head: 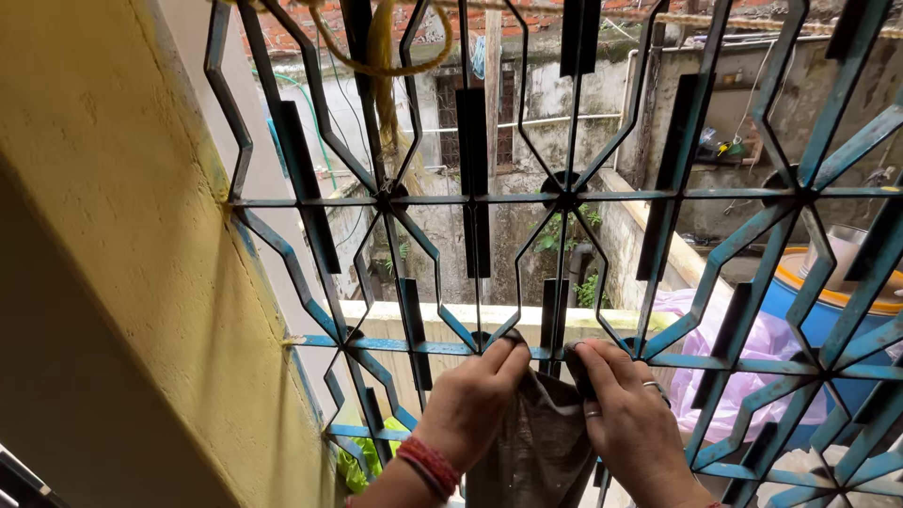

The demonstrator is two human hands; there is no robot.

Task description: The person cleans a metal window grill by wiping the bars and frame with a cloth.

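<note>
The blue metal grille bars the whole window, leaving only narrow angular gaps between its bars, tight for a hand. At the grille's lower crossbar, both hands and a grey cloth fill the middle gaps. The yellow wall closes off the grille's left side.

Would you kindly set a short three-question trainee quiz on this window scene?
1. True or false: both hands pinch the grey cloth at the blue grille.
2. Which hand wears rings: A) left hand B) right hand?
3. Fill in: the wall beside the grille is ____.

Key: 1 true; 2 B; 3 yellow.
</note>
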